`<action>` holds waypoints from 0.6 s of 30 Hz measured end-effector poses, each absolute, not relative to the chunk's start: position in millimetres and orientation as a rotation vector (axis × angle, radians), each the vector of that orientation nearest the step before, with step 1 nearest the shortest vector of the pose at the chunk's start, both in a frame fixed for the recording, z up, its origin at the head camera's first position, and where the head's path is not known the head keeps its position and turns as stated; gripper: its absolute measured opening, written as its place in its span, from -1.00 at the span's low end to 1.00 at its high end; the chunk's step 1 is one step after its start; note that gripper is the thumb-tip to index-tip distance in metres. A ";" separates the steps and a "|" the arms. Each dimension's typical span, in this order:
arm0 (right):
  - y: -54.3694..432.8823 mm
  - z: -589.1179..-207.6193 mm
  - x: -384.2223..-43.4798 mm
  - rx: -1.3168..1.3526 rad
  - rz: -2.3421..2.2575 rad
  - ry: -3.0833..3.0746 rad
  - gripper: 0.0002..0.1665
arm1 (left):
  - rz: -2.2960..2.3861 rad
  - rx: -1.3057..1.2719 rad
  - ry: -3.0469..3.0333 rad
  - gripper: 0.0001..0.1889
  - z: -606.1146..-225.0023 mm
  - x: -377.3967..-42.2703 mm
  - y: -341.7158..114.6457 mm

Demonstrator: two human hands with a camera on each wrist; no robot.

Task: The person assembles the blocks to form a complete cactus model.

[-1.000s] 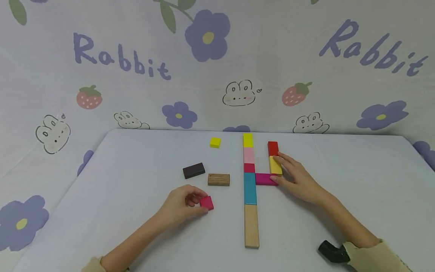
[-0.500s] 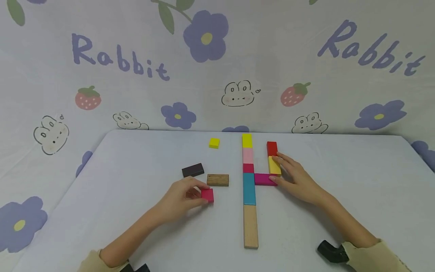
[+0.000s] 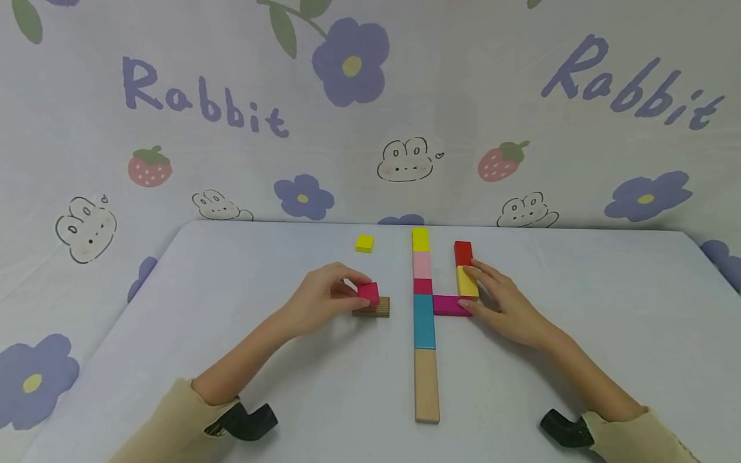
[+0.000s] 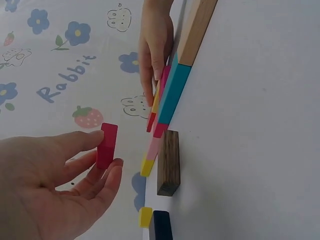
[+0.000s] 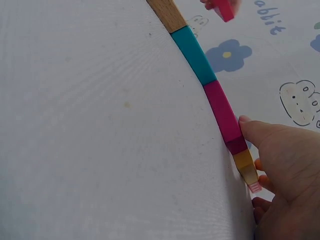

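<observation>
My left hand pinches a small pinkish-red block between thumb and fingertips. In the left wrist view this block is held up off the table, and in the head view it overlaps a brown wood-grained block. My right hand rests at the right-hand blocks with fairly straight fingers. Its thumb touches the magenta block, and its fingertips lie by the yellow-orange block. Beyond that lies a red block. The magenta block reaches sideways from a teal block.
A straight column also holds a long pale wooden block, a crimson block, a pink block and a yellow block. A loose yellow block lies far left. The black block is hidden behind my left hand in the head view.
My left hand has moved away from me and slightly right with the pinkish-red block, now over the brown block and covering the black one. My right hand stays put.
</observation>
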State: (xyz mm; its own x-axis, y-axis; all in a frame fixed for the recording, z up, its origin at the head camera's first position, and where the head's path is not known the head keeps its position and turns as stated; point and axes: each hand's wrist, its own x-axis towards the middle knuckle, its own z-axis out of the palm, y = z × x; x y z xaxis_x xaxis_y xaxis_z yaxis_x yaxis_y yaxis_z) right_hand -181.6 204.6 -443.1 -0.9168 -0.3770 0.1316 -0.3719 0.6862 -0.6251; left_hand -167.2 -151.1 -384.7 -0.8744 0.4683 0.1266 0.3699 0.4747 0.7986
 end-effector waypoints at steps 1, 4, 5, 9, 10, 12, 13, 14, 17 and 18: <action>204.7 -442.9 -181.6 -0.639 -1.062 2.878 -0.12 | 1.366 0.739 2.605 -0.66 -383.1 -170.6 -148.8; 204.7 -442.7 -181.6 -0.639 -1.060 2.879 -0.12 | 1.366 0.726 2.609 -0.65 -378.5 -180.7 -142.0; 204.8 -442.8 -181.6 -0.638 -1.058 2.880 -0.12 | 1.366 0.720 2.612 -0.65 -377.2 -184.1 -139.9; 205.2 -443.3 -181.9 -0.636 -1.051 2.885 -0.12 | 1.352 0.709 2.631 -0.64 -373.4 -197.6 -132.1; 205.3 -443.4 -182.0 -0.635 -1.049 2.886 -0.12 | 1.349 0.706 2.637 -0.63 -372.7 -200.8 -130.2; 205.6 -443.6 -182.1 -0.634 -1.048 2.886 -0.12 | 1.343 0.694 2.645 -0.63 -371.8 -207.1 -126.4; 205.5 -443.7 -182.2 -0.634 -1.048 2.885 -0.11 | 1.341 0.686 2.648 -0.63 -371.4 -210.2 -124.4; 205.5 -443.7 -182.2 -0.634 -1.049 2.884 -0.11 | 1.338 0.681 2.654 -0.62 -370.8 -213.3 -122.4; 205.5 -443.8 -182.0 -0.632 -1.051 2.883 -0.11 | 1.330 0.675 2.669 -0.61 -369.4 -222.4 -116.3; 205.5 -443.8 -181.9 -0.632 -1.052 2.883 -0.11 | 1.327 0.676 2.673 -0.61 -368.8 -225.6 -114.0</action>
State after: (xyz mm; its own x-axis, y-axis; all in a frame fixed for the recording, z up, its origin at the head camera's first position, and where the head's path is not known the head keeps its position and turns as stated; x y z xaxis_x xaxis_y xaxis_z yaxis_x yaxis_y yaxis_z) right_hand -181.9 205.5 -443.8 -0.9185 -0.3743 0.1276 -0.3685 0.6932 -0.6194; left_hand -225.6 -114.0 -368.8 -0.8990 0.4212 0.1197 0.3500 0.5269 0.7745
